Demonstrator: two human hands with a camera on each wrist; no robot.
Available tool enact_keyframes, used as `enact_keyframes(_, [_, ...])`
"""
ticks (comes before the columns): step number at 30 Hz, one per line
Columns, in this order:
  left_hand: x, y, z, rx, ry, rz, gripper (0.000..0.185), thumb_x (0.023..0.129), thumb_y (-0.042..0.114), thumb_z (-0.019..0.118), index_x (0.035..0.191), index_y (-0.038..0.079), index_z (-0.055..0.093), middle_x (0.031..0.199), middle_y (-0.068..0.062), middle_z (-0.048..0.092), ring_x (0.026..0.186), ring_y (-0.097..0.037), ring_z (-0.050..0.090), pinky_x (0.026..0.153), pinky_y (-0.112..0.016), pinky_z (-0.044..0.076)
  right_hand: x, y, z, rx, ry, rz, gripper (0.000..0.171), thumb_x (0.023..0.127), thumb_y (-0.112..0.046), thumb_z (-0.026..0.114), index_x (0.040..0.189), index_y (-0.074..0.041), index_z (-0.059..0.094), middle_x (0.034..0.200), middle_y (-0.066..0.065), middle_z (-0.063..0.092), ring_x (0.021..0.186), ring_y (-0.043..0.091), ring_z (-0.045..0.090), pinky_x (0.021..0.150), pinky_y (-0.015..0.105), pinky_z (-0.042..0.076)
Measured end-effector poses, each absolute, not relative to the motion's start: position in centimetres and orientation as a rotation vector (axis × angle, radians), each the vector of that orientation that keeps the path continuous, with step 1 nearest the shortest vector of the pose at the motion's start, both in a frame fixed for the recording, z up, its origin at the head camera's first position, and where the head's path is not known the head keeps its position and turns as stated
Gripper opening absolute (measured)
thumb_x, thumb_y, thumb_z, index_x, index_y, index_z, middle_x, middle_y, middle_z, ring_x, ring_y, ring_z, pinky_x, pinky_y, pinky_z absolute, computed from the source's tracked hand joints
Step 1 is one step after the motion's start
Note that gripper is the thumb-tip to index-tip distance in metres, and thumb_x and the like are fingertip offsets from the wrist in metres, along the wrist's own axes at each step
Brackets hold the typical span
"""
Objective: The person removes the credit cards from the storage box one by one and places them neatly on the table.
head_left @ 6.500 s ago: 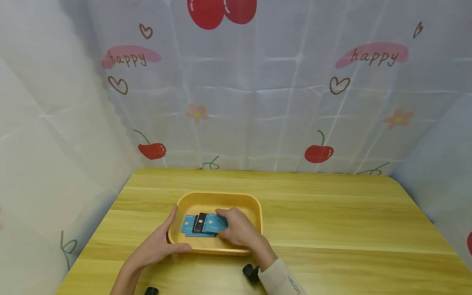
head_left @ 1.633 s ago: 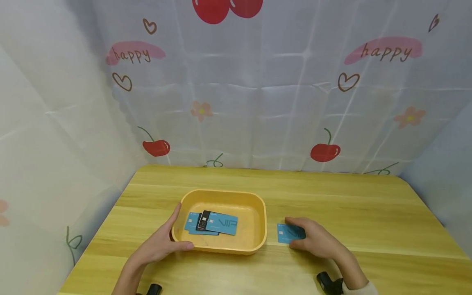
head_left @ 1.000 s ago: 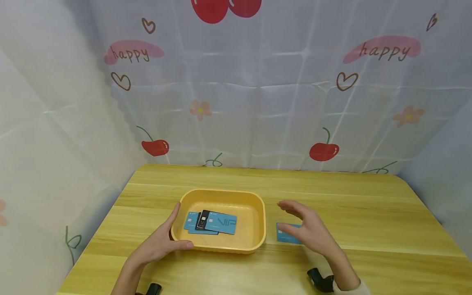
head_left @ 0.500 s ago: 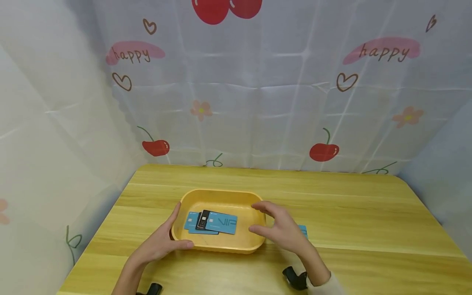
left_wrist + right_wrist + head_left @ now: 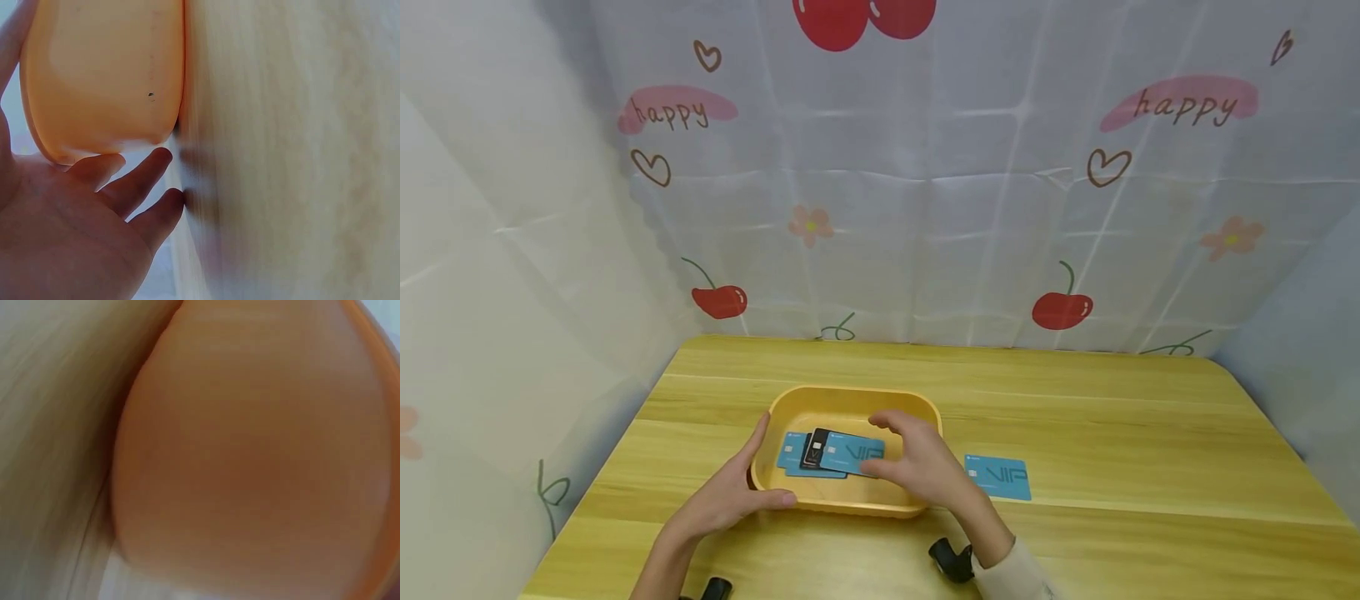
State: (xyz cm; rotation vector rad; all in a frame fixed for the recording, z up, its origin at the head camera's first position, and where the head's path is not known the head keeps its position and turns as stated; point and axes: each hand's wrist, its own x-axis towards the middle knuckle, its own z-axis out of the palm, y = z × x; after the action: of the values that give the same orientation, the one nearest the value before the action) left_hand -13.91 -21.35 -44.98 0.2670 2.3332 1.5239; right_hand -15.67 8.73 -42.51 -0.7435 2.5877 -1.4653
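Since the moment half a second ago the right hand (image 5: pixel 925 471) has crossed from beside the tray to over its inside, uncovering the light-blue VIP card (image 5: pixel 997 477) that now lies flat on the bench well clear of the hand. Nearest the camera, the left hand (image 5: pixel 730 493) holds the near-left corner of the shallow rounded yellow plastic tray (image 5: pixel 850 400): its thumb lies along the front rim and its fingers (image 5: pixel 134 181) curl round the left wall, as the left wrist view shows them under the tray's edge, just above the pale wooden bench (image 5: pixel 1112 433). The right hand's fingers are loosely spread and bent, thumb and forefinger apart on either side of the topmost blue card of the small overlapping pile of blue and black plastic cards (image 5: pixel 820 454) in the tray; whether they touch it cannot be told. The right wrist view shows only blurred yellow tray wall. Behind stands a white cloth backdrop printed with cherries (image 5: pixel 1060 310).
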Motion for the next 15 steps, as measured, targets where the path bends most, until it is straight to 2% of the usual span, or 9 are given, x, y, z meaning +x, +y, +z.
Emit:
enact_keyframes(4, [-13.9,-21.4,-45.0,0.277,2.33,1.537,0.119,0.083,0.024,0.082,0.159,0.015,-0.009,0.163,-0.019,-0.003,0.136,-0.03,0.038,0.107,-0.041,0.034,-16.0,7.8,-42.3,-0.742,2.582,-1.434,0.058,0.086,-0.029,0.078,0.133,-0.001,0.058,0.131,0.012,0.06,0.121,0.033,0.054,0.096,0.052,0.044])
enact_keyframes(8, [-13.9,-21.3,-45.1,0.294,2.306,1.561,0.118,0.084,0.023,0.081,0.158,0.014,-0.01,0.162,-0.019,-0.003,0.133,-0.029,0.042,0.104,-0.032,0.037,-16.3,7.1,-42.2,-0.73,2.558,-1.436,0.054,0.087,-0.028,0.078,0.132,-0.005,0.06,0.131,0.01,0.06,0.121,0.033,0.055,0.097,0.05,0.045])
enact_keyframes(11, [-13.9,-21.3,-45.1,0.289,2.282,1.585,0.118,0.084,0.021,0.081,0.158,0.014,-0.01,0.162,-0.019,-0.002,0.129,-0.028,0.046,0.099,-0.025,0.039,-16.6,6.6,-42.3,-0.721,2.527,-1.444,0.054,0.086,-0.027,0.079,0.131,-0.004,0.06,0.132,0.01,0.06,0.122,0.032,0.054,0.098,0.05,0.044])
enact_keyframes(15, [-14.0,-21.3,-45.1,0.265,2.286,1.582,0.118,0.084,0.021,0.081,0.159,0.016,-0.01,0.163,-0.016,-0.002,0.131,-0.028,0.044,0.098,-0.021,0.038,-16.8,5.8,-42.7,-0.708,2.501,-1.419,0.057,0.085,-0.024,0.08,0.132,0.0,0.059,0.132,0.011,0.059,0.123,0.031,0.053,0.099,0.049,0.043])
